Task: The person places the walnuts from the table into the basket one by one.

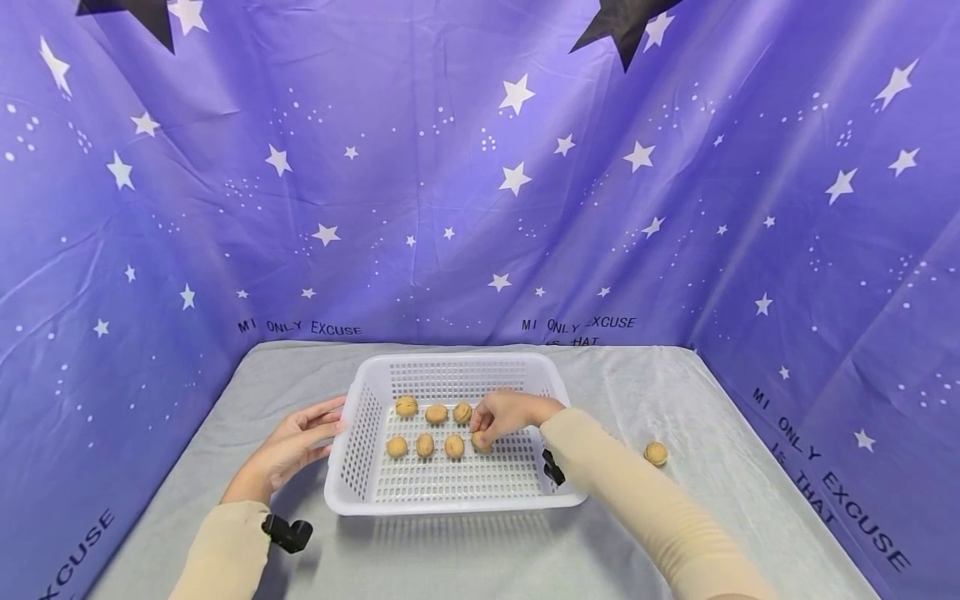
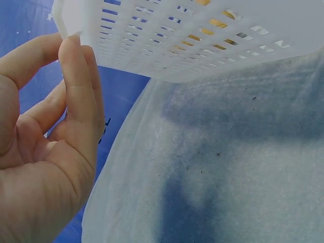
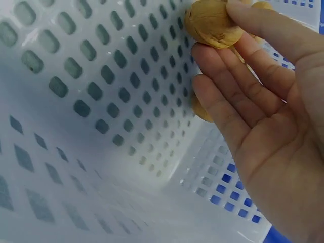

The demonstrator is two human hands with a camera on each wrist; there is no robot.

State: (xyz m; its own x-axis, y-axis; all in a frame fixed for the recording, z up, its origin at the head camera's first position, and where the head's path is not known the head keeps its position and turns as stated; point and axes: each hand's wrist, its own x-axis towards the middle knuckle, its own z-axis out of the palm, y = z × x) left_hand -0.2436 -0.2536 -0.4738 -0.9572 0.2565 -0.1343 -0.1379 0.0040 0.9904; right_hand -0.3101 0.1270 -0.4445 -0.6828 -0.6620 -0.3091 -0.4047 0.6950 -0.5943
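A white plastic basket (image 1: 457, 504) with slotted walls stands on the table. Inside it, several walnuts (image 1: 424, 445) lie in two rows. My right hand (image 1: 510, 412) reaches over the basket's right side and pinches a walnut (image 3: 212, 23) between thumb and fingertips, low at the right end of the front row. Another walnut (image 3: 201, 112) shows partly behind its fingers in the right wrist view. At the basket's left rim, my left hand (image 1: 296, 442) holds the edge with thumb and fingertips. The left wrist view shows these fingers (image 2: 78, 81) against the rim.
One walnut (image 1: 656, 453) lies on the table to the right of the basket, beside the right sleeve. A grey cloth (image 1: 285, 367) covers the table. Purple star-printed curtains (image 1: 450, 167) hang at the back and on both sides.
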